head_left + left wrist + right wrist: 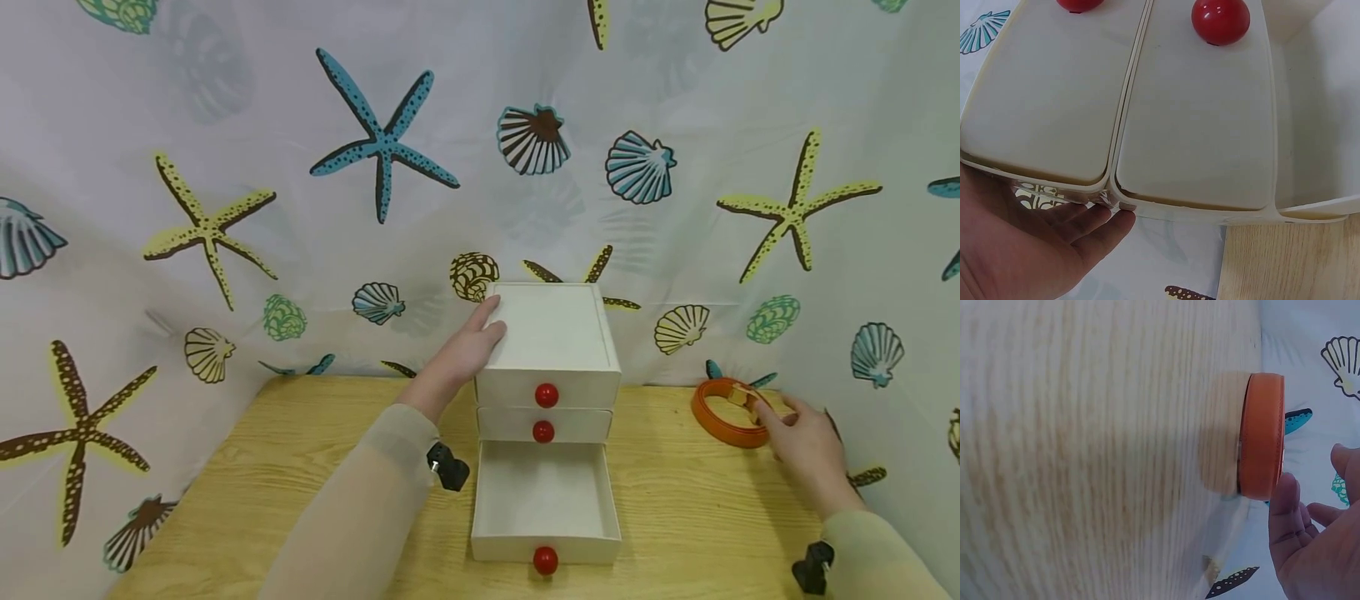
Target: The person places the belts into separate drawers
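A white cabinet (pixel 551 325) with red ball knobs stands on the table. Its bottom drawer (pixel 542 492) is pulled out and holds nothing visible; the two drawers above it are closed. My left hand (pixel 468 346) rests against the cabinet's left side near the top. In the left wrist view, the fingers of that hand (pixel 1041 244) lie along the side wall. A coiled orange belt (pixel 723 425) with a gold buckle lies at the back right. My right hand (pixel 810 446) is at the belt's right edge, its fingers spread. In the right wrist view, a fingertip appears to meet the belt (pixel 1263 434).
A wooden table (pixel 322 467) carries everything. Behind and at both sides hangs a white cloth (pixel 480 67) printed with starfish and shells. The belt lies close to the cloth at the table's back edge. The open drawer juts out toward the front.
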`<state>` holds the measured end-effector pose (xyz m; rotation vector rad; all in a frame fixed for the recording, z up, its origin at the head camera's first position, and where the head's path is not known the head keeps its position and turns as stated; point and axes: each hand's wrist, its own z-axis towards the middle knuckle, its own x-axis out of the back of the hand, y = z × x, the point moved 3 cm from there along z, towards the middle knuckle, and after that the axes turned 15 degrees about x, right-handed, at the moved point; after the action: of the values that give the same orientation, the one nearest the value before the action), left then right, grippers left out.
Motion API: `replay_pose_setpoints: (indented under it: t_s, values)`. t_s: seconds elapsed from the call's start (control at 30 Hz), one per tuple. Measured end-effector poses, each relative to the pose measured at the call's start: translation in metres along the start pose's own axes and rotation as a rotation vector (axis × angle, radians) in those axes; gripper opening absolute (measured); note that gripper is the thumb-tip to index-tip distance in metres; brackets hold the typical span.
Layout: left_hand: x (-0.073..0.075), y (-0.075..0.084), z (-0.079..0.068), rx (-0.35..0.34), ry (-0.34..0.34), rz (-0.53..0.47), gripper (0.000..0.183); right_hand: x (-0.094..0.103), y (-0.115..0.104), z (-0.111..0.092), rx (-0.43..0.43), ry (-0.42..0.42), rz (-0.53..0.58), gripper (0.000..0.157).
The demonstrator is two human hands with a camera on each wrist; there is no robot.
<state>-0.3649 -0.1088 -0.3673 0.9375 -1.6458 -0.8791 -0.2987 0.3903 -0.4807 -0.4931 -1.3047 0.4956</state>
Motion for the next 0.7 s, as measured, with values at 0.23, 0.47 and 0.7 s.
replay_pose_setpoints:
  t_s: [0.23, 0.47, 0.7]
  values:
    - [-0.001, 0.001, -0.002, 0.005, -0.014, -0.011, 0.067, -0.003, 0.008, 0.003, -0.071, -0.02, 0.053, 0.097]
    - [-0.001, 0.001, -0.001, 0.004, -0.016, -0.012, 0.066, -0.007, 0.011, 0.007, -0.085, -0.038, 0.077, 0.094]
    - [-0.001, 0.0, -0.001, 0.021, -0.018, -0.016, 0.066, -0.016, 0.017, 0.013, -0.104, -0.043, 0.169, 0.093]
